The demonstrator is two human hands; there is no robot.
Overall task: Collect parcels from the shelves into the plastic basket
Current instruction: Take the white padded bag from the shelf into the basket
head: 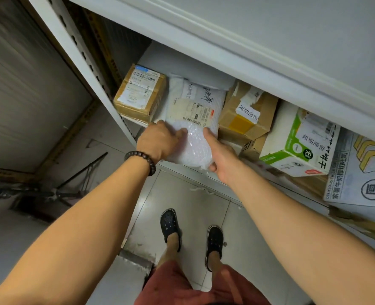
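A white bubble-wrap parcel (195, 119) with a shipping label lies on the white metal shelf (217, 179), its near end sticking out over the shelf's front edge. My left hand (160, 140) grips the parcel's left side, fingers curled onto its top. My right hand (219, 155) holds the right side, thumb on top and fingers underneath. No plastic basket is in view.
On the same shelf sit a taped brown box (140, 93) to the left, a torn brown box (246, 115) to the right, then a green-and-white carton (296, 144) and a white printed carton (362, 172). An upper shelf board (270, 40) overhangs. Tiled floor and my feet lie below.
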